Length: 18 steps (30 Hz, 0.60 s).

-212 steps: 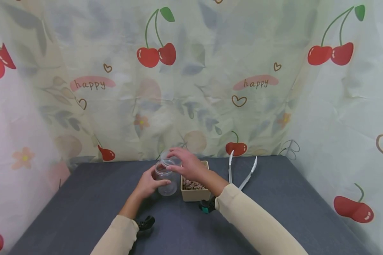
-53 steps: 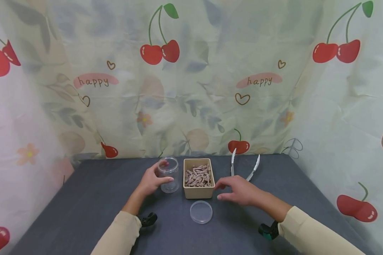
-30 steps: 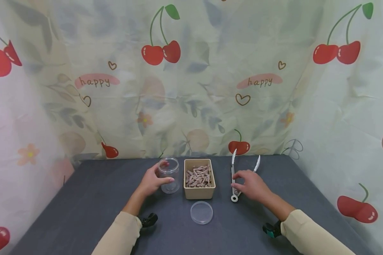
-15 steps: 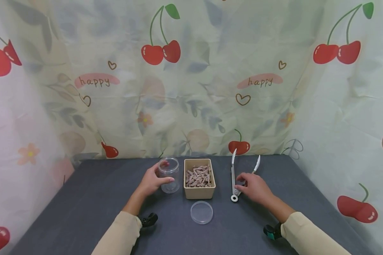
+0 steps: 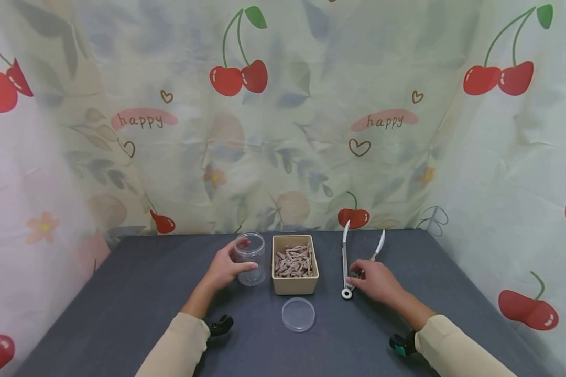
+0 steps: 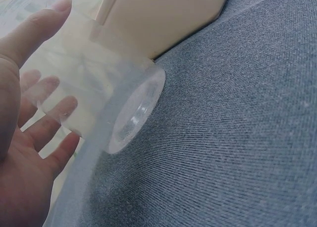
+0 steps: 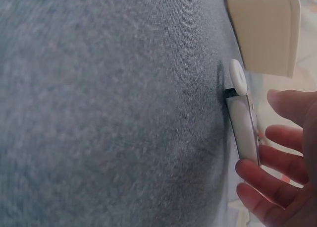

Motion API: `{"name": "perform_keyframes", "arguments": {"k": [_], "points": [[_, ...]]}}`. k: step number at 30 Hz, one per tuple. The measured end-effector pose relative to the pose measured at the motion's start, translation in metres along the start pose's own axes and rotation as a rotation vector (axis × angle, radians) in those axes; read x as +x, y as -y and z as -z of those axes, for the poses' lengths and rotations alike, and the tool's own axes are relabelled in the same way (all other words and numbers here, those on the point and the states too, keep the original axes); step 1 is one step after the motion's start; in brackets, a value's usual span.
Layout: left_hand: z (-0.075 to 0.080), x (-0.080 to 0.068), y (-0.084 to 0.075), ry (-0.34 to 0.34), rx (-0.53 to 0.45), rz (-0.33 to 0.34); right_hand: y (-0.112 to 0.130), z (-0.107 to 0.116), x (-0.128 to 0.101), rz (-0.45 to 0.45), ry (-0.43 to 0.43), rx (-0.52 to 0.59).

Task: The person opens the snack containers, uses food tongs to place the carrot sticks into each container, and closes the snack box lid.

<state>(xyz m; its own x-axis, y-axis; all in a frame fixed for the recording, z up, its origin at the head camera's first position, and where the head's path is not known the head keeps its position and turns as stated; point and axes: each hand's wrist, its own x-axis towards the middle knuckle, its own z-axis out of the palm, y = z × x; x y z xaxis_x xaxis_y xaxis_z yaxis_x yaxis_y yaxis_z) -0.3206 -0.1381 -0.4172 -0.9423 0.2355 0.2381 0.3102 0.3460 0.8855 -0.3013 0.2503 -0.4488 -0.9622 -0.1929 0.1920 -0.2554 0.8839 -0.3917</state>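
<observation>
Head view, left hand [image 5: 224, 269] clasping jar [image 5: 252, 273], right grip [image 5: 376, 281] apart, touching tongs [image 5: 345, 260], backdrop [image 5: 283, 104] ("happy" twice)

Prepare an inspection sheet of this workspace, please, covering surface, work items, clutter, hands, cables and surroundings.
Surface: dark blue-grey table, fabric texture.
Job's things: clear jar, upright and uncovered; tan box beside it, holding brownish pieces; clear round lid flat in front of the box; metal tongs, spread, right of the box.
Clutter: nothing seen.
Hands: left hand holds the jar; right hand is at the tongs, whether gripping them cannot be told.
Cables: nothing seen.
Surroundings: cherry-print curtain behind and at both sides.
</observation>
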Motion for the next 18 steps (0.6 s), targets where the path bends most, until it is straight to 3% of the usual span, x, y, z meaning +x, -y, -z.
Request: {"name": "perform_keyframes", "arguments": {"k": [9,13,18], "points": [[0.0,-0.001,0.001,-0.002,0.018,-0.005,-0.012,0.005,-0.009,-0.001,-0.009,-0.032],[0.0,0.002,0.003,-0.001,0.005,-0.004,-0.02,0.013,-0.01,0.0,0.026,-0.042],[-0.003,0.015,0.032,-0.016,-0.008,-0.003,-0.032,0.019,-0.01,-0.002,0.045,-0.051]]}}
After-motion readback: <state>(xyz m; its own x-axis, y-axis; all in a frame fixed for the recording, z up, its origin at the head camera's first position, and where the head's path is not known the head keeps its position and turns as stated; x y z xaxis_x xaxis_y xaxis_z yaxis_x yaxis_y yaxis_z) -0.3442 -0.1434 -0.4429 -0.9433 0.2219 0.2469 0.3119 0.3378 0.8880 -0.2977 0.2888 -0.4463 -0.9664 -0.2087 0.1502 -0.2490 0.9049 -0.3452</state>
